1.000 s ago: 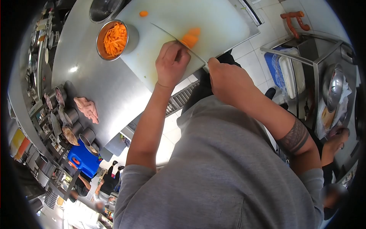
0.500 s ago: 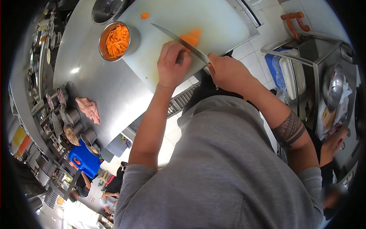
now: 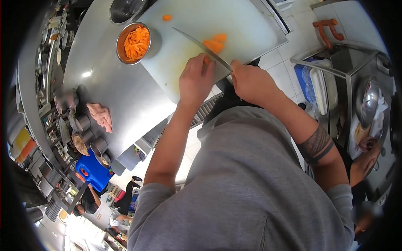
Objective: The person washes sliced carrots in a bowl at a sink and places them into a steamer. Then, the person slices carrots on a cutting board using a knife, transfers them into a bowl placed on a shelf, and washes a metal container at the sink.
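Note:
My right hand [image 3: 254, 83] is wrapped round the handle of a knife [image 3: 201, 45], whose blade points up and left over the white cutting board [image 3: 247, 21]. Beside the blade, my left hand [image 3: 196, 80] pinches a small orange piece [image 3: 207, 60] between thumb and fingers. Sliced carrot [image 3: 215, 45] lies on the board just beyond the blade. A small carrot piece [image 3: 167, 17] rests farther up the board. At the board's left edge a metal container [image 3: 155, 43] holds carrot strips [image 3: 137, 43].
An empty-looking metal bowl [image 3: 125, 9] stands at the top left. A pink cloth [image 3: 100, 116] lies on the steel counter [image 3: 117, 92]. Metal pots [image 3: 99, 147] line the left edge. A metal rack [image 3: 347, 75] stands at right, with a co-worker's hand [image 3: 368, 157] nearby. Other people are at lower left.
The left hand has opened slightly around a small orange piece now visible, and sits a little lower beside the blade. The whole view has shifted slightly. The co-worker's hand at right has moved.

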`<state>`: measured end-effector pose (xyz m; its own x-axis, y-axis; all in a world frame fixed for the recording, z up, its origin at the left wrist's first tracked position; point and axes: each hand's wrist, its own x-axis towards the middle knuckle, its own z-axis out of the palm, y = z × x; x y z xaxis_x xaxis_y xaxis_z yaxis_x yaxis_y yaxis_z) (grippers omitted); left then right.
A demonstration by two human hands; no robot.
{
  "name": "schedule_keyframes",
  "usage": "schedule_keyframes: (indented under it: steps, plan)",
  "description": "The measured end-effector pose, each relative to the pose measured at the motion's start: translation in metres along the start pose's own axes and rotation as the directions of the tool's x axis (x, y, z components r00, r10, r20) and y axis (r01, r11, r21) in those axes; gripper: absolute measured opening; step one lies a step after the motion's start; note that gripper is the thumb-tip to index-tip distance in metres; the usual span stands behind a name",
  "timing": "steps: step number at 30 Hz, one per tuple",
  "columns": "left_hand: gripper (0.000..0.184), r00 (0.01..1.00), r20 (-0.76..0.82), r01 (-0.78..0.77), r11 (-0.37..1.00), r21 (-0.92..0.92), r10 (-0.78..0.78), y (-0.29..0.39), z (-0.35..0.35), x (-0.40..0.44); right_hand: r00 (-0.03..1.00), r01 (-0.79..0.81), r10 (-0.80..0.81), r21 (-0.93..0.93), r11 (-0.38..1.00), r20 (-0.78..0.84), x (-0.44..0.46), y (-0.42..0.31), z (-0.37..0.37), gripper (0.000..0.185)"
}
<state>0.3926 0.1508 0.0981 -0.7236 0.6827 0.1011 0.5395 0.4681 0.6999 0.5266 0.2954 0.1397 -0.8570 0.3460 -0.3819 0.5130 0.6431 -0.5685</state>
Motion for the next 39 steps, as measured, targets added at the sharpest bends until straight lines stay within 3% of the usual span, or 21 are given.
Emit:
schedule_keyframes:
  steps: [7,14,19,25,34,39]
  plan:
    - [0.014,0.980,-0.123,-0.165,0.985,-0.058,0.157,-0.017,0.007,0.005,1.000,0.014,-0.014,-0.030,0.999,0.023,-0.006,-0.006,-0.001,0.017]
    - [0.013,0.984,-0.115,-0.149,0.978,-0.146,0.133,-0.025,0.005,0.003,0.998,0.005,0.001,-0.088,0.996,0.069,-0.025,-0.017,-0.023,0.015]
    - [0.014,0.965,-0.162,-0.224,0.971,-0.085,0.208,-0.027,0.006,0.003,0.985,-0.042,0.077,-0.216,0.976,0.157,-0.039,-0.028,-0.047,0.016]
    - [0.012,0.970,-0.157,-0.199,0.976,-0.088,0.184,-0.028,0.006,0.003,0.990,0.000,0.036,-0.255,0.967,0.137,-0.045,-0.021,-0.055,0.016]
    - [0.013,0.966,-0.154,-0.219,0.973,-0.073,0.206,-0.025,0.006,0.004,0.989,0.029,0.003,-0.218,0.976,0.147,-0.043,-0.015,-0.056,0.012]
    - [0.014,0.966,-0.143,-0.231,0.968,-0.098,0.216,-0.028,0.007,0.003,0.995,0.043,-0.033,-0.101,0.994,0.098,-0.018,0.014,-0.015,0.012]
